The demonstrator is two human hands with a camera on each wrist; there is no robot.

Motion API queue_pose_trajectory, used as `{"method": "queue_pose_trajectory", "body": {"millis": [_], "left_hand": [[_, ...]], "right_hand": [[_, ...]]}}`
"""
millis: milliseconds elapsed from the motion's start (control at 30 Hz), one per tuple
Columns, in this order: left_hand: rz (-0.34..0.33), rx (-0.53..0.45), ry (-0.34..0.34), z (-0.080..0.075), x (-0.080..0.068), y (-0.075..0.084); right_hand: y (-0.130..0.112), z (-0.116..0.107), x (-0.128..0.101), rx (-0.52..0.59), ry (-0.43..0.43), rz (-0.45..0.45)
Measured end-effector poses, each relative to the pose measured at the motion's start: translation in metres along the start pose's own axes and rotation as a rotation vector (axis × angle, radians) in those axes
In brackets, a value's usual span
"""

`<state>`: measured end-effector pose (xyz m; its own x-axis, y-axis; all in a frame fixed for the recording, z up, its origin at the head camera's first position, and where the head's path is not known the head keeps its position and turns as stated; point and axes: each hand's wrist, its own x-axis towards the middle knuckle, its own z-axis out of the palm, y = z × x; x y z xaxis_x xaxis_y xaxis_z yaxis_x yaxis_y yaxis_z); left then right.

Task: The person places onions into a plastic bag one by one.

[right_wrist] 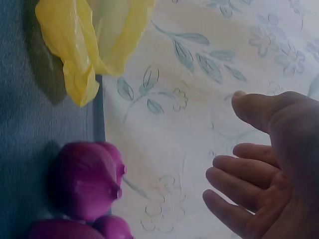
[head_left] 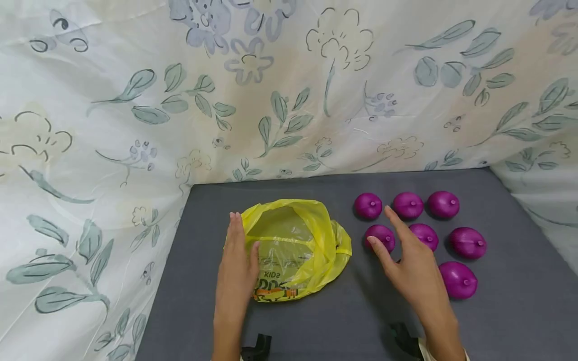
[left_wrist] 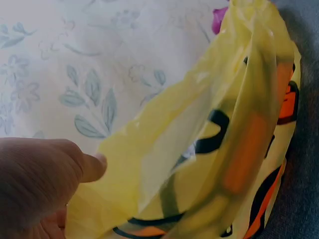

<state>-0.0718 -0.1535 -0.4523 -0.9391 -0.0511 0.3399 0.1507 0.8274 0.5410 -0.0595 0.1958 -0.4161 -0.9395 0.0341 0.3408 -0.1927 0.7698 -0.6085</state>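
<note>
A yellow plastic bag (head_left: pixel 336 250) lies on the dark table with its mouth spread wide and dark and orange print on its lower side. My left hand (head_left: pixel 237 271) is at the bag's left rim, fingers straight along the outside and thumb over the inside. The left wrist view shows the thumb (left_wrist: pixel 92 167) against the yellow plastic (left_wrist: pixel 119 174). Several glossy purple onion-shaped things (head_left: pixel 468 243) stand to the right, each with a small nub. Over the nearest of them, my right hand (head_left: pixel 417 271) hovers with thumb and fingers spread, holding nothing.
The dark grey table (head_left: pixel 307 331) carries the bag on the left and the purple things on the right. A flower-printed cloth (head_left: pixel 280 125) hangs behind the table and along its sides. Dark straps (head_left: pixel 257 348) show near both wrists.
</note>
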Motion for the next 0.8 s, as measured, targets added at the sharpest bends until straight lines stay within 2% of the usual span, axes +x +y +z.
{"method": "queue_pose_trajectory", "body": {"millis": [267,533,667,800], "left_hand": [[-0.073,-0.002,-0.027,0.003,-0.005,-0.009],[-0.072,-0.022,-0.039,0.003,-0.003,-0.011],[-0.079,-0.03,-0.042,0.002,-0.003,-0.009],[-0.1,-0.042,-0.057,0.001,-0.003,-0.008]], "right_hand": [[0.017,-0.012,-0.004,0.029,0.17,0.002],[0.034,-0.029,-0.01,0.019,0.305,0.067],[0.047,-0.039,-0.014,0.0,0.368,0.114],[0.058,-0.05,-0.02,-0.013,0.422,0.237]]}}
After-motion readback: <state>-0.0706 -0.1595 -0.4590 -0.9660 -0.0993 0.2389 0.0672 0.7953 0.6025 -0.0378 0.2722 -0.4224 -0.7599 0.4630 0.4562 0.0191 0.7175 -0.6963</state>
